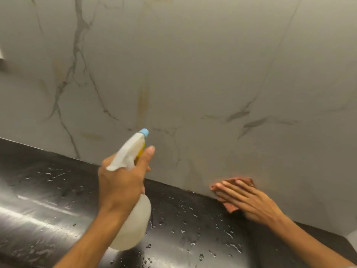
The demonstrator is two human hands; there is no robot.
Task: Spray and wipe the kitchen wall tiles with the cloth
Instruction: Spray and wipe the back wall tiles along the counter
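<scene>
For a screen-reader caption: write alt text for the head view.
A person's left hand holds a translucent white plastic spray bottle, blue nozzle aimed at a grey-veined white marble-look tiled wall, while the right hand presses a reddish-brown cloth flat against the wall's base. Below runs a dark glossy countertop beaded with water droplets.

The left hand [123, 182] covered the neck and trigger of the spray bottle [133, 225], so the trigger's position could not be told. The right hand [245, 200] hid most of the cloth [241, 180]. Both forearms ran off the lower edge. A pale fixture [2, 60] at the left edge was cut off and unidentifiable.
</scene>
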